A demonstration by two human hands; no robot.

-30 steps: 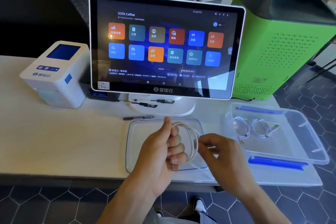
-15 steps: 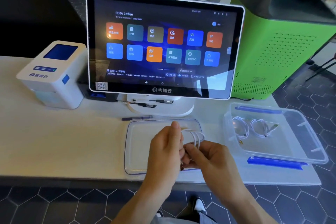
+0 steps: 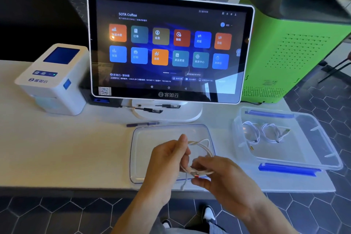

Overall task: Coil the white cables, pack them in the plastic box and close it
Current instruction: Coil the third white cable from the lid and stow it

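A white cable point(image 3: 204, 147) is looped into a small coil above the clear box lid point(image 3: 152, 138), which lies flat on the table in front of me. My left hand point(image 3: 167, 161) grips the coil's left side. My right hand point(image 3: 218, 173) pinches the cable's end near an orange-tipped plug point(image 3: 197, 176) at the coil's lower edge. The clear plastic box point(image 3: 307, 150) with blue latches stands open to the right. Two coiled white cables point(image 3: 266, 133) lie inside it at its left end.
A touchscreen terminal point(image 3: 171, 47) on a white stand rises behind the lid. A white receipt printer point(image 3: 51, 78) sits at the left. A green cabinet point(image 3: 296, 43) stands at the back right. Pens point(image 3: 142, 124) lie by the stand. The table's front edge runs under my wrists.
My right hand has moved in from the coil's right side to its lower edge and now pinches the plug end. The coil has tilted and sunk slightly.
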